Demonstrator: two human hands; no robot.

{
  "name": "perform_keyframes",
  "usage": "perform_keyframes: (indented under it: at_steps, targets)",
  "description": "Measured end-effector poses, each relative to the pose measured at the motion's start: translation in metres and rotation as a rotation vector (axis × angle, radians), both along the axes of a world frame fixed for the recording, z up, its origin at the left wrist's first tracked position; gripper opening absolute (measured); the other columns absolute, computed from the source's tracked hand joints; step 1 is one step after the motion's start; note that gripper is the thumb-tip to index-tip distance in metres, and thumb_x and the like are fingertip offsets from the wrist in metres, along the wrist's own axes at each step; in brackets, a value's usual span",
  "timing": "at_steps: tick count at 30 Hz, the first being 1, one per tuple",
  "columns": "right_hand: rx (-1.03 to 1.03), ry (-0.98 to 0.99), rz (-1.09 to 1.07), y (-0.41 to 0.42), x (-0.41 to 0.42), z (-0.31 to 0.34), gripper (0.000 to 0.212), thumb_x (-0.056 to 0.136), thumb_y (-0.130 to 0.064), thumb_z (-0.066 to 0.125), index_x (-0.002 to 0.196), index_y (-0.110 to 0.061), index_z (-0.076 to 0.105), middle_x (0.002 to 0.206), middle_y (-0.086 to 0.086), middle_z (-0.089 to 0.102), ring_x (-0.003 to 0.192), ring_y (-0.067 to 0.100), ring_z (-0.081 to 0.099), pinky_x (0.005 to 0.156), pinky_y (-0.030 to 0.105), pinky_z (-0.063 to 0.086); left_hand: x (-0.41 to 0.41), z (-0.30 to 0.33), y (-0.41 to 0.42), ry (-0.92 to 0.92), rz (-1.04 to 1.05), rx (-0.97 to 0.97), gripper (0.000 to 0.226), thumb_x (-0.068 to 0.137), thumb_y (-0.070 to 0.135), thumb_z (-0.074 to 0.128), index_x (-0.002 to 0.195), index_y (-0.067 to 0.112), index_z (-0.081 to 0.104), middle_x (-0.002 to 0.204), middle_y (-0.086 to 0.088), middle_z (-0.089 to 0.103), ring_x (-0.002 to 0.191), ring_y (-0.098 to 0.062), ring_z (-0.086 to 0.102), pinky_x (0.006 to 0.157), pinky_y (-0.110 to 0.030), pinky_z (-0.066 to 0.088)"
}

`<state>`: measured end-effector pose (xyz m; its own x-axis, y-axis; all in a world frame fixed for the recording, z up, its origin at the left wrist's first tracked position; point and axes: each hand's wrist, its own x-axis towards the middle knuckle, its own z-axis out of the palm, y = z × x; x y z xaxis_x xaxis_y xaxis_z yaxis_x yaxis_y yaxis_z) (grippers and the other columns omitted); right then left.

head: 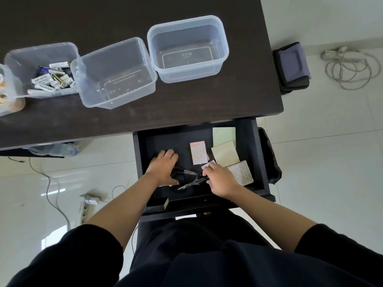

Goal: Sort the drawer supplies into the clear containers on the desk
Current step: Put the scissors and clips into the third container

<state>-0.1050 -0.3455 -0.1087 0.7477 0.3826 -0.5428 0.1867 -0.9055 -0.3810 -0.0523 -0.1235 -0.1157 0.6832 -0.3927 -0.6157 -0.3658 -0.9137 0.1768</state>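
The dark drawer (248, 154) is pulled out below the desk edge. Two pairs of black-handled scissors lie crossed at its front. My left hand (162, 168) grips the handles of the first scissors (189, 172), whose blades point right. My right hand (221, 180) curls its fingers round the handle end of the second scissors (187, 184), whose blades point down-left. Behind my hands lie a pink note pad (199, 153), a beige pad (224, 154), a green pad (223, 135) and a patterned pad (242, 172). Two empty clear containers (116, 73) (187, 48) stand on the desk.
A clear container holding batteries (48, 77) stands left of the empty ones. Another container (8, 94) is cut off at the left edge. Cables and a power strip (83, 206) lie on the floor. A black bag (292, 67) sits right of the desk.
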Motion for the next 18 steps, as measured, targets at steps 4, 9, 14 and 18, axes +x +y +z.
perform_keyframes:
  at_steps: [4, 9, 14, 18]
  targets:
    - [0.014, 0.022, -0.052, -0.011, -0.001, 0.001, 0.033, 0.089, -0.014, 0.053, 0.122, -0.014, 0.052, 0.124, 0.006, 0.048, 0.112, 0.025, 0.050, 0.082, 0.035, 0.042, -0.007, -0.002, 0.003, 0.061, 0.063, -0.066, 0.071, 0.070, 0.044, 0.076, 0.123, 0.019, 0.037, 0.124, -0.004, 0.054, 0.111, -0.025, 0.051, 0.087, -0.038, 0.049]
    - [0.029, 0.039, -0.143, -0.019, -0.002, 0.003, 0.033, 0.088, -0.013, 0.054, 0.121, -0.014, 0.053, 0.119, 0.006, 0.049, 0.107, 0.025, 0.052, 0.075, 0.032, 0.040, -0.018, -0.003, 0.004, 0.102, 0.106, -0.095, 0.045, 0.082, 0.037, 0.066, 0.118, 0.020, 0.044, 0.110, -0.005, 0.061, 0.092, -0.024, 0.061, 0.071, -0.033, 0.051]
    - [0.017, 0.053, -0.180, -0.020, -0.001, 0.007, 0.032, 0.090, -0.015, 0.053, 0.121, -0.012, 0.051, 0.120, 0.007, 0.048, 0.105, 0.025, 0.052, 0.074, 0.030, 0.038, -0.029, -0.003, 0.005, 0.152, 0.092, -0.100, 0.042, 0.080, 0.041, 0.068, 0.111, 0.019, 0.049, 0.103, -0.004, 0.063, 0.090, -0.023, 0.060, 0.069, -0.031, 0.047]
    - [0.022, 0.047, -0.202, -0.021, -0.002, 0.008, 0.032, 0.090, -0.015, 0.053, 0.122, -0.012, 0.051, 0.120, 0.008, 0.048, 0.103, 0.026, 0.054, 0.072, 0.029, 0.037, -0.029, 0.000, 0.003, 0.196, -0.008, -0.021, 0.061, 0.067, 0.039, 0.081, 0.113, 0.017, 0.046, 0.109, -0.004, 0.059, 0.098, -0.024, 0.058, 0.076, -0.034, 0.047]
